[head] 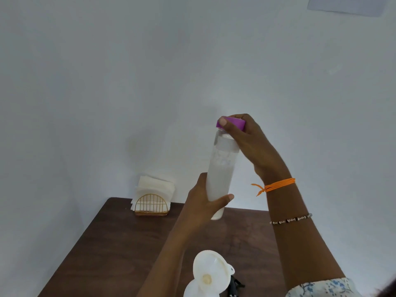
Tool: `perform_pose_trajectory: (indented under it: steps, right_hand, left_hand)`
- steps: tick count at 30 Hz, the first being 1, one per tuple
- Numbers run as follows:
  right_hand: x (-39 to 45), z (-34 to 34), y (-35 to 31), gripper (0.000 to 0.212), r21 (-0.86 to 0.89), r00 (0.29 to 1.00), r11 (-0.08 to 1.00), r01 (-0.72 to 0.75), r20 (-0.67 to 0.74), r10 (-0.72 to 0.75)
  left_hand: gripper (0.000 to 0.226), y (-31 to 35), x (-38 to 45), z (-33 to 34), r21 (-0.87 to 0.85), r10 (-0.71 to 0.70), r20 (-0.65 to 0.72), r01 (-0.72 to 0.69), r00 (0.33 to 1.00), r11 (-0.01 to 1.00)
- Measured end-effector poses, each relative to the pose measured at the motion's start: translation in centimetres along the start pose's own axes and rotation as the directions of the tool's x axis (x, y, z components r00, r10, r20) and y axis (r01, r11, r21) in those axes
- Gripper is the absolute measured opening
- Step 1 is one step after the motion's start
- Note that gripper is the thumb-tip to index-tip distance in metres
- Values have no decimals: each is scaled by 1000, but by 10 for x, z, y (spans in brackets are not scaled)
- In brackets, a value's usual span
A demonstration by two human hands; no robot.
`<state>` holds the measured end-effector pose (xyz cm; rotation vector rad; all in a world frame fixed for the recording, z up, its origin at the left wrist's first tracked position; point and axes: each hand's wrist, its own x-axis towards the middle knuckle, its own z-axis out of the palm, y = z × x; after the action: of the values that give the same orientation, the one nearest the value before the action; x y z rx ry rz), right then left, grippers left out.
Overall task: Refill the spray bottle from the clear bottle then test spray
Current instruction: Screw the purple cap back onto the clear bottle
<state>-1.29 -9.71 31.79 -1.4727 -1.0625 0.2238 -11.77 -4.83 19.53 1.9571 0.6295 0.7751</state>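
I hold the clear bottle [220,168] upright in the air above the table. My left hand [203,202] wraps its lower body. My right hand [248,142] grips its purple cap [234,123] from above, and the cap sits on the neck. Liquid fills most of the bottle. At the bottom of the view a white funnel [211,273] sits in the mouth of the white spray bottle [192,290], whose body is mostly out of frame. A black part, probably the spray head [234,286], lies beside it on the table.
A dark brown wooden table [120,249] stands against a white wall. A gold wire napkin holder [151,204] with white napkins is at its far left corner. A paper sheet [347,5] hangs on the wall at top right.
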Motion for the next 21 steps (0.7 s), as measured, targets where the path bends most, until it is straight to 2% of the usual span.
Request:
perform_pose_trajectory:
  steps: [4, 10, 16, 21]
  right_hand:
    - [4, 1, 14, 38, -137, 999, 990, 12, 40, -6]
    - [10, 22, 57, 50, -249, 999, 968, 6, 44, 5]
    - [22, 55, 124, 50, -251, 996, 967, -39, 69, 58]
    - [29, 93, 189, 53, -285, 989, 955, -85, 94, 116]
  left_hand:
    - [65, -20, 10, -1, 27, -21, 16, 21, 1000, 999]
    - [66, -59, 15, 0, 32, -176, -32, 177, 984, 984]
    - [64, -102, 13, -2, -74, -356, -10, 354, 935, 932]
    - [57, -135, 16, -3, -121, -447, 9, 444, 895, 888]
